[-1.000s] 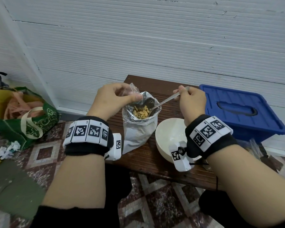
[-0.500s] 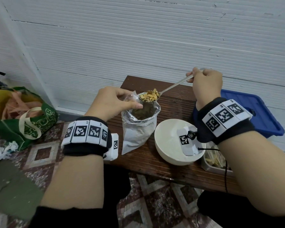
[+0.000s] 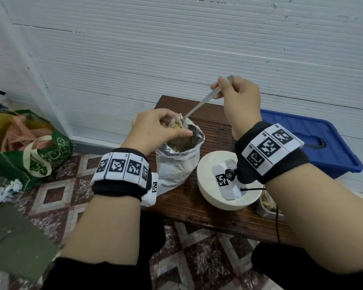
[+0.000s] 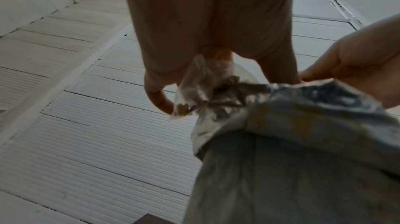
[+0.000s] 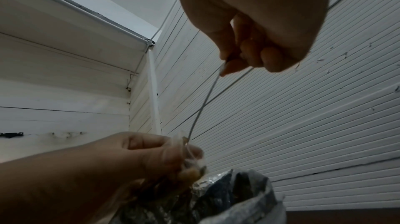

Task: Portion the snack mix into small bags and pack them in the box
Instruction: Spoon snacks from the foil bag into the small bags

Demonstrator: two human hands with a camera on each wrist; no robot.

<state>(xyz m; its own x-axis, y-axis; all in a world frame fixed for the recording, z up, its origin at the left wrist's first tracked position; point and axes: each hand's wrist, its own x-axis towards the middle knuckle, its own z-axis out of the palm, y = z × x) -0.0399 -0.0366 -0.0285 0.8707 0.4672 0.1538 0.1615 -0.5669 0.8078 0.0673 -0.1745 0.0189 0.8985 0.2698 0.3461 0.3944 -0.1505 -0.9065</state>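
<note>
An open foil snack bag point(image 3: 178, 166) stands on the wooden table point(image 3: 197, 212) with snack mix inside. Above its mouth my left hand point(image 3: 166, 127) pinches a small clear bag point(image 3: 177, 122) open; in the left wrist view the small clear bag point(image 4: 203, 82) hangs from the fingers with a few pieces in it. My right hand point(image 3: 223, 88) is raised and grips a metal spoon point(image 3: 199, 106) by its handle. The spoon slopes down, its bowl inside the small bag's mouth. The blue box point(image 3: 314, 139) sits at the right, lid on.
A white bowl point(image 3: 205, 185) stands right of the foil bag, under my right wrist. A metal tray point(image 3: 264, 208) with some food shows at the table's right. A green shopping bag point(image 3: 29, 147) and paper scraps lie on the tiled floor at left. A white wall is close behind.
The spoon scooped snack mix from the foil bag, rose with my right hand, and now tips into the small clear bag. My left hand shifted over the foil bag's mouth.
</note>
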